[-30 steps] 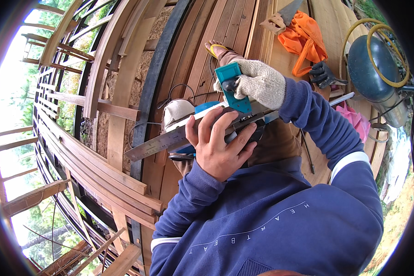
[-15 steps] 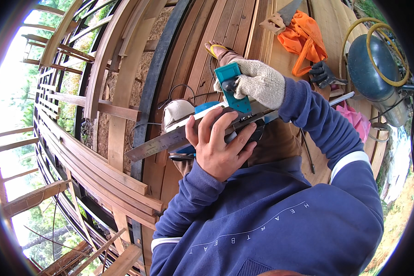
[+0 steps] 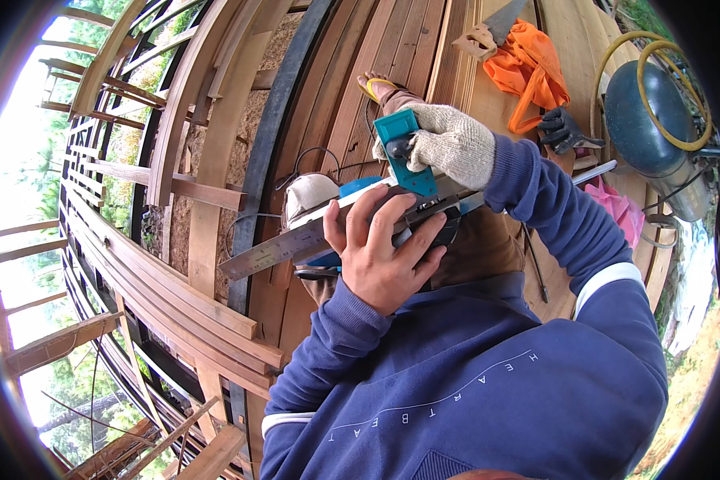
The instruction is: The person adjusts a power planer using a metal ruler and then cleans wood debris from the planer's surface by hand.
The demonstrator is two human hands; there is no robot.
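Note:
My bare left hand [image 3: 382, 254] presses a steel ruler [image 3: 266, 256] with its fingers along the blade, which slants from lower left up to the right. The ruler lies along a teal and black power tool [image 3: 395, 128] that looks like an electric hand planer, resting over my lap. My right hand [image 3: 456, 148], in a cream knit glove, is closed round the tool's teal end beside a dark knob. The left palm and the ruler's far end hide much of the tool's body.
An orange cloth [image 3: 528, 64], a handsaw [image 3: 480, 40] and a dark glove [image 3: 564, 130] lie on the boards ahead. A dark tank [image 3: 652, 116] with a yellow hose stands at right. Stacked planks [image 3: 168, 288] and a black beam [image 3: 274, 128] run along the left.

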